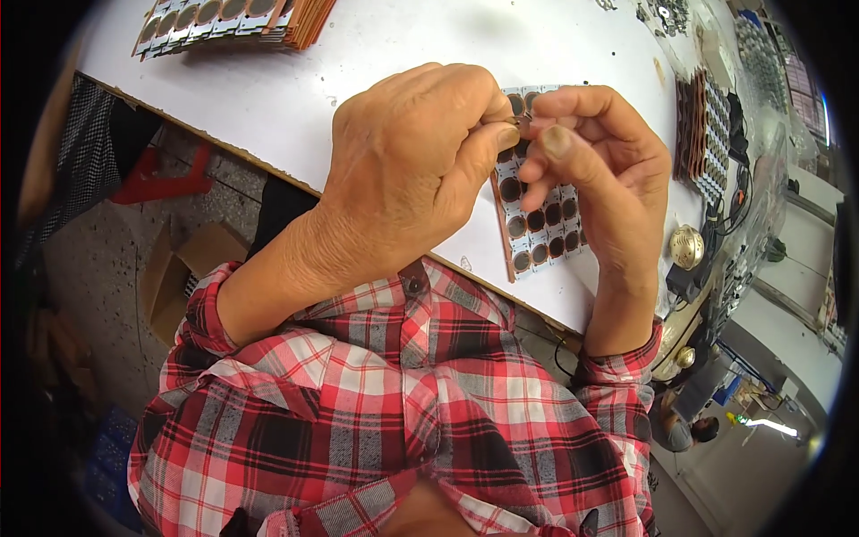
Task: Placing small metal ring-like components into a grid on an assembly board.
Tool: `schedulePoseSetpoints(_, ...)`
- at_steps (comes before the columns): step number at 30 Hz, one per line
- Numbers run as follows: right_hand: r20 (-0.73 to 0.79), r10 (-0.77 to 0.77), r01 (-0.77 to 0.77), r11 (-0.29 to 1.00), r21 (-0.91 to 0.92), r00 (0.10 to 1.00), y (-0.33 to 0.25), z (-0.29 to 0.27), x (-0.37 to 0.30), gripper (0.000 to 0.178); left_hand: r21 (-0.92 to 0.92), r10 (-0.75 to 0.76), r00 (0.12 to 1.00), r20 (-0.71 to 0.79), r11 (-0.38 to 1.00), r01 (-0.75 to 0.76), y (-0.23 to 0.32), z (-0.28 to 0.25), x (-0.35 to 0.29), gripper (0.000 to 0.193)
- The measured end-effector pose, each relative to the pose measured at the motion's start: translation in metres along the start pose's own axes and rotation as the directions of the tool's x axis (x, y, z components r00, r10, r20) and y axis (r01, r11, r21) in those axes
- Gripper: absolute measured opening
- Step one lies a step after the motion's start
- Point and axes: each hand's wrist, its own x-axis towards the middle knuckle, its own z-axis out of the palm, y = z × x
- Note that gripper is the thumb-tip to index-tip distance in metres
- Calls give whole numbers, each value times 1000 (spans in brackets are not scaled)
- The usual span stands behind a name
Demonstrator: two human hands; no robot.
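In the head view, your left hand [407, 157] had its thumb and forefinger pinched nearly together on a small dark piece [518, 120], too little of which showed to tell its kind. Your right hand [613, 174] faced it from the right, its fingers curled and slightly apart, the tips just beside the piece; you could not tell whether they had hold of it too. Below the fingers of both hands, partly hidden by them, a pale sheet [530, 240] with rows of dark round discs lay on the white table [394, 36]. Well to the left of and beyond the fingers was a stack of similar sheets [215, 22]; another stack [702, 139] stood to their right, with a round gold-coloured object [687, 246] nearer you.
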Motion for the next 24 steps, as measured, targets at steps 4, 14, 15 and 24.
schedulePoseSetpoints(4,-6,11,-11,1000,12,1000,5,-2,2,17,71,53,998,27,996,-55,-4,-2,1,7)
schedulePoseSetpoints(14,-157,32,-47,995,-91,987,7,0,4,22,225,258,965,53,938,-263,4,0,-23,18)
schedulePoseSetpoints(15,-153,35,-49,995,-92,988,8,1,4,22,248,370,929,-8,901,-357,2,11,-24,20)
schedulePoseSetpoints(24,-166,-271,177,885,-431,948,18,3,8,17,297,375,923,84,875,-382,14,28,-35,50)
